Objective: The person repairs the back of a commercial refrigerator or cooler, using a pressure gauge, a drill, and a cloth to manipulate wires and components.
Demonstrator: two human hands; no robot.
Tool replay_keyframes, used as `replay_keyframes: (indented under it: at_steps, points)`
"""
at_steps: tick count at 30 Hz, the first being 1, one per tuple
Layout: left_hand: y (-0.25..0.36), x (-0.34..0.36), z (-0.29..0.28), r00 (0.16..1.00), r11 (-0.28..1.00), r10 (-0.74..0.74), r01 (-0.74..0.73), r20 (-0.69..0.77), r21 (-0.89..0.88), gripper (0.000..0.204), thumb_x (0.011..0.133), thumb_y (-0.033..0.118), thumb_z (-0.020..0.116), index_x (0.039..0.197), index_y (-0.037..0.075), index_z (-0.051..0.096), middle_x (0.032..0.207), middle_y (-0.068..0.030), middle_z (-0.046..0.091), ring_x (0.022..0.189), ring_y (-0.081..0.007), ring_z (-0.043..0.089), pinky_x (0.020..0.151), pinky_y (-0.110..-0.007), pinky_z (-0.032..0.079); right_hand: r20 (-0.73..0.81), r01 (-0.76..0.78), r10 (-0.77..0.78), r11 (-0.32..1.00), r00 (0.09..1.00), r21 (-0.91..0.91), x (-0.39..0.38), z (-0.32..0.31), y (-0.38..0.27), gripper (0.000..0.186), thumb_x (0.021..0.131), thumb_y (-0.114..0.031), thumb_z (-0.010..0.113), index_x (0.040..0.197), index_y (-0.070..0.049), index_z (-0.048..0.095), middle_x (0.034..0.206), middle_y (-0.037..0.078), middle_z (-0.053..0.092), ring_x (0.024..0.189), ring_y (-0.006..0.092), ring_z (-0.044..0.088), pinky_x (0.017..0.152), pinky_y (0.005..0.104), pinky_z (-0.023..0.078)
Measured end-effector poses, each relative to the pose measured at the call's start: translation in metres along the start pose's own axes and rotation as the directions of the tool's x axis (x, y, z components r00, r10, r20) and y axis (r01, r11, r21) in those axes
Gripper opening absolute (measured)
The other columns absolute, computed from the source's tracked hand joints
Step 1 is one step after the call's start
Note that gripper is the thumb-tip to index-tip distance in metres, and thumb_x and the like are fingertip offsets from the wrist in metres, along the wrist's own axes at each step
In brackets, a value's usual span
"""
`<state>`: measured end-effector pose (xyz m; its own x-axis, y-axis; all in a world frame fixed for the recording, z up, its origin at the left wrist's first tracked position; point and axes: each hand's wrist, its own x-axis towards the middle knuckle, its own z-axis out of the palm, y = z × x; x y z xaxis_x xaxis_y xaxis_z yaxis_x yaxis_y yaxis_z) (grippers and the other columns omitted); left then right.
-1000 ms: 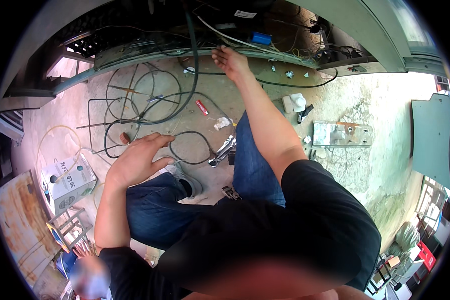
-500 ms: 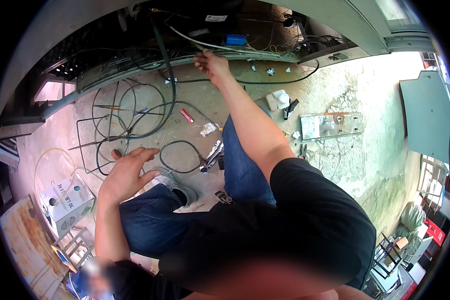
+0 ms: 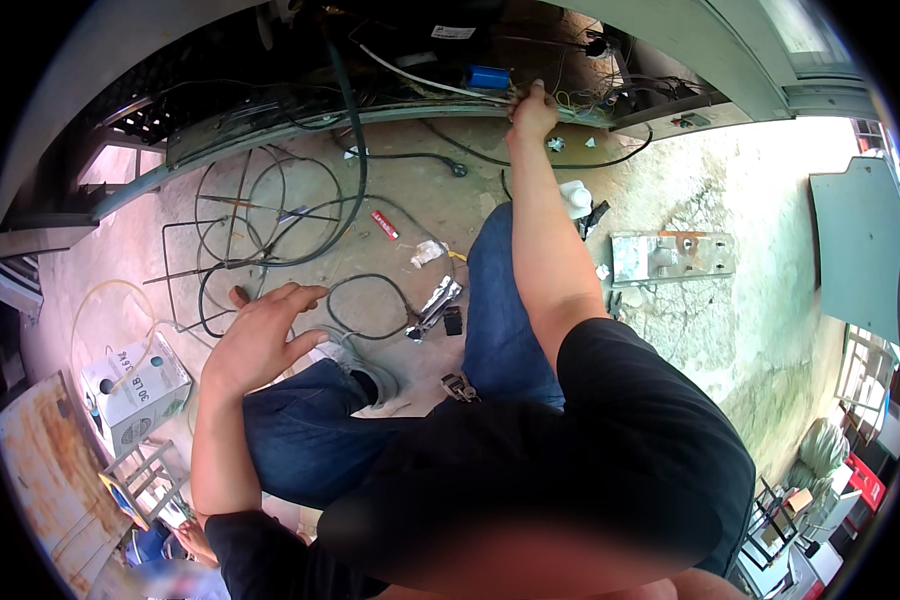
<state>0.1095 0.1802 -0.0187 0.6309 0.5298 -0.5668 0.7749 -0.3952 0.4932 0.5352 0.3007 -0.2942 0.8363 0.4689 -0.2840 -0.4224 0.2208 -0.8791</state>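
My right hand (image 3: 530,108) reaches into the low opening of a dark-interior metal cabinet (image 3: 270,118), beside a blue cylinder (image 3: 488,77) and thin loose wires (image 3: 570,102). Its fingers are curled, and what they grip is too small to make out. My left hand (image 3: 270,332) is open with spread fingers, above my left shoe and jeans. Below the cabinet lie black cables (image 3: 355,205), a wire frame with rings (image 3: 225,225), a red packet (image 3: 385,225) and crumpled foil (image 3: 435,305).
A white cardboard box (image 3: 135,392) and rusty sheet (image 3: 55,450) sit left. A white container (image 3: 575,198) and metal plate (image 3: 670,258) lie right, with a grey-green panel (image 3: 855,240) beyond. Another person's hand (image 3: 195,540) shows at lower left.
My right hand has moved right along the cabinet's lower opening, to beside the blue cylinder. My left hand stays open in much the same position. The other person at lower left has shifted.
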Motion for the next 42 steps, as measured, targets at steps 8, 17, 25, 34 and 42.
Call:
replay_keyframes:
  at_steps: [8, 17, 25, 34, 42]
  points:
    - [0.005, 0.003, -0.003, 0.999, 0.999, 0.042, -0.041, -0.028, 0.035, 0.050, 0.093, 0.026, 0.073, 0.138, 0.009, 0.058, 0.126, -0.0124, 0.065, 0.118, -0.0308, 0.064, 0.107, -0.055, 0.041, 0.109, -0.105, 0.134, 0.964, 0.985, -0.243, -0.010, 0.004, 0.007, 0.031, 0.101, -0.027, 0.068, 0.103, 0.003, 0.061, 0.083, 0.009, 0.068, 0.066, 0.0165, 0.068, 0.051, 0.0291, 0.054]
    - [0.002, 0.003, -0.003, 0.995, 0.993, 0.096, -0.093, -0.042, 0.067, 0.051, 0.093, 0.026, 0.073, 0.135, 0.003, 0.058, 0.126, -0.0191, 0.065, 0.119, -0.0400, 0.060, 0.102, -0.046, 0.049, 0.142, -0.183, 0.227, 0.945, 0.963, -0.273, -0.005, -0.004, 0.002, 0.026, 0.103, -0.024, 0.065, 0.098, 0.002, 0.060, 0.084, 0.010, 0.069, 0.070, 0.0184, 0.070, 0.055, 0.0307, 0.056]
    - [0.002, 0.002, -0.001, 0.999, 0.999, 0.038, -0.038, -0.032, 0.020, 0.050, 0.095, 0.024, 0.072, 0.139, 0.009, 0.056, 0.124, -0.0112, 0.065, 0.120, -0.0310, 0.062, 0.110, -0.058, 0.035, 0.168, -0.188, 0.248, 0.933, 0.954, -0.308, -0.003, -0.004, 0.003, 0.024, 0.102, -0.023, 0.068, 0.101, 0.000, 0.062, 0.090, 0.011, 0.071, 0.074, 0.0198, 0.071, 0.060, 0.0323, 0.057]
    - [0.004, -0.003, 0.000, 0.994, 0.995, 0.095, -0.092, -0.056, 0.045, 0.053, 0.089, 0.020, 0.075, 0.137, 0.004, 0.058, 0.122, -0.0175, 0.065, 0.116, -0.0400, 0.060, 0.099, -0.046, 0.049, 0.157, -0.130, 0.187, 0.939, 0.970, -0.317, 0.001, -0.005, 0.010, 0.023, 0.102, -0.022, 0.066, 0.101, 0.000, 0.061, 0.088, 0.011, 0.071, 0.072, 0.0188, 0.071, 0.058, 0.0313, 0.055]
    - [0.005, -0.008, 0.002, 0.983, 0.989, 0.142, -0.135, -0.121, 0.060, 0.051, 0.088, 0.021, 0.076, 0.131, 0.001, 0.060, 0.114, -0.0177, 0.065, 0.112, -0.0381, 0.062, 0.094, -0.047, 0.051, 0.180, -0.136, 0.206, 0.931, 0.962, -0.339, -0.005, -0.003, 0.007, 0.024, 0.103, -0.023, 0.066, 0.099, 0.001, 0.059, 0.087, 0.013, 0.073, 0.069, 0.0197, 0.071, 0.054, 0.0302, 0.055]
